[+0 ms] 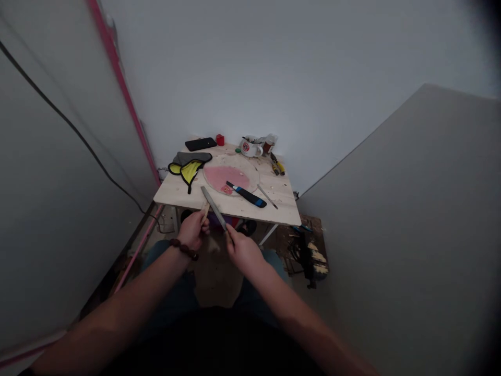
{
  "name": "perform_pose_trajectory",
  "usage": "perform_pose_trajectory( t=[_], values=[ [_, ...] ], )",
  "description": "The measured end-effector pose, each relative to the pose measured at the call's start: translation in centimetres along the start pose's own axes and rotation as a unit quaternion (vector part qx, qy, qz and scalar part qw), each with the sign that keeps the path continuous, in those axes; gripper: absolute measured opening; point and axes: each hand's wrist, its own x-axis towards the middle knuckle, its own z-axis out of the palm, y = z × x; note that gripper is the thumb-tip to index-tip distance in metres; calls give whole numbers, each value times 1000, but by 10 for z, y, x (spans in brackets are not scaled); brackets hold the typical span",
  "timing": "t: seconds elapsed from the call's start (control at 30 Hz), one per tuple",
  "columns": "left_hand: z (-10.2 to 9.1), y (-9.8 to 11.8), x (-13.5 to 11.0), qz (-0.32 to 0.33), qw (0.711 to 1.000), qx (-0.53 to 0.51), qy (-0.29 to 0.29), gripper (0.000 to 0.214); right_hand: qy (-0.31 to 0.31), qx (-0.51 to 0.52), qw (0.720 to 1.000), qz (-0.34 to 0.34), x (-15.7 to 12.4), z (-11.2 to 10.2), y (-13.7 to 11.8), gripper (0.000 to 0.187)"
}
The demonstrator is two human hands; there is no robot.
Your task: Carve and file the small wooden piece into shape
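Note:
Just in front of the table's near edge, my left hand (194, 230) is closed around a small pale piece of wood (205, 213). My right hand (243, 251) grips the handle of a long grey file (214, 207). The file slants up and to the left, crossing close beside the wood; whether they touch, I cannot tell. A knife-like tool with a black and blue handle (250, 197) lies on the table (176, 194) ahead of my right hand. To its right is a thin metal rod (267, 197).
A round pink-stained board (213, 177) lies mid-table. Around it are a grey and yellow cloth (190, 167), a black phone (200, 144), a red cap (219, 140), a white mug (250, 148) and yellow-handled pliers (277, 166). A cluttered low stand (309, 248) is at right. Walls enclose the table.

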Motion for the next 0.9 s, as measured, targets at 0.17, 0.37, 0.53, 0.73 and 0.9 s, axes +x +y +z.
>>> perform_pose_trajectory(
  t=[0.17,0.37,0.53,0.73,0.9],
  values=[
    [-1,-1,0,4,1000,15,19,36,-7,36,999,-15,-73,16,33,69],
    [2,3,-5,7,999,38,12,32,-20,-37,999,-1,7,-6,2,65],
    [6,5,-6,15,999,36,22,31,-24,-45,999,-5,36,-17,-16,61],
    [4,-1,-1,4,999,22,32,41,-40,31,998,-23,-76,5,27,69],
    [-1,-1,-1,-9,1000,14,13,39,-43,-5,999,-20,-59,5,22,71]
  ],
)
